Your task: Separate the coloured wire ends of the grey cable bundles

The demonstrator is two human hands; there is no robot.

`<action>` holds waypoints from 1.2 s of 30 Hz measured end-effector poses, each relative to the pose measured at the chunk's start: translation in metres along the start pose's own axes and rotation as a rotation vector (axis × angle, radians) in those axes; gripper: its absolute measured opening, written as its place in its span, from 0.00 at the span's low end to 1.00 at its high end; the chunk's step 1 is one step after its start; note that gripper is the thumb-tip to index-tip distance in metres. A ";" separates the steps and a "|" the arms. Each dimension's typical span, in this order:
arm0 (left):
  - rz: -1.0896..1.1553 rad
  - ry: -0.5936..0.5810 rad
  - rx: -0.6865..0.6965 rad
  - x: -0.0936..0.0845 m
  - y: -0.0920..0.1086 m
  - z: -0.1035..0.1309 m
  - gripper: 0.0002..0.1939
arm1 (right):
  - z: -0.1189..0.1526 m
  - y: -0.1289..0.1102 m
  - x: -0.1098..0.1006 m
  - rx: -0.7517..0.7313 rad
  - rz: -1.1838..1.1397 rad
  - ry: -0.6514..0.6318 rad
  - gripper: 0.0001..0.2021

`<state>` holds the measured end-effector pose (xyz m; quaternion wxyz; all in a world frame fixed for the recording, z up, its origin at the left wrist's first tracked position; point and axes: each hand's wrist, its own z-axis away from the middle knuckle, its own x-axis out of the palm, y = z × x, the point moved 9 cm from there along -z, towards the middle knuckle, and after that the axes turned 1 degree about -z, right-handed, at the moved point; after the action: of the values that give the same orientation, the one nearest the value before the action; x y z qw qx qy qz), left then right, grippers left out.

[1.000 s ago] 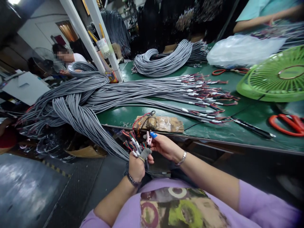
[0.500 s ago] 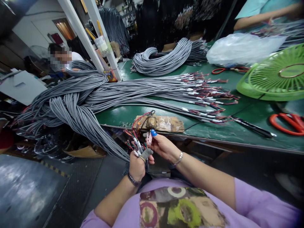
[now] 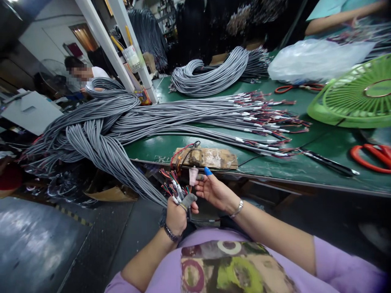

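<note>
My left hand (image 3: 178, 212) is wrapped round a bundle of grey cables (image 3: 143, 190) just below their ends. Thin coloured wires (image 3: 171, 179) and white sleeves fan out above the fist, and a grey cover is on the thumb. To its right, my right hand (image 3: 218, 194) has its palm partly turned up, with the blue-covered thumb (image 3: 207, 171) apart from the fingers. By its fingertips is a small pale pink clip-like piece (image 3: 193, 176), below a wooden board (image 3: 220, 158) at the table edge. Whether the fingertips touch that piece is unclear.
Many grey cables (image 3: 171, 118) lie across the green table (image 3: 152, 154), with a coil (image 3: 214, 77) behind. At right are a green fan (image 3: 351, 101), red-handled scissors (image 3: 371, 158), a black tool (image 3: 330, 162) and a plastic bag (image 3: 314, 61). Two other people work farther back.
My right hand has let go of the pale pink piece and moved slightly right, its thumb lifting away from the fingers. My left hand stays put with the cables.
</note>
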<state>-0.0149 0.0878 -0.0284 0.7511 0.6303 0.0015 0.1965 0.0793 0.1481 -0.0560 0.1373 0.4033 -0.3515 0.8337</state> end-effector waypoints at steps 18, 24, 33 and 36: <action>-0.091 -0.065 -0.066 -0.013 -0.013 0.020 0.19 | 0.045 -0.016 -0.017 -0.268 0.636 -0.013 0.14; -0.154 -0.177 -0.039 0.001 -0.010 0.036 0.19 | 0.071 0.004 0.032 -0.337 0.893 -0.263 0.13; -0.168 -0.369 -0.021 0.017 -0.011 0.050 0.17 | 0.075 0.012 0.024 -0.437 1.051 -0.238 0.13; -0.112 -0.395 0.000 0.014 -0.001 0.055 0.16 | 0.074 0.010 0.015 -0.424 1.006 -0.180 0.14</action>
<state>0.0126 0.0400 -0.0149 0.7465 0.6556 -0.1107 0.0271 0.1078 0.0884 -0.0176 -0.2306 0.2189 -0.6712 0.6697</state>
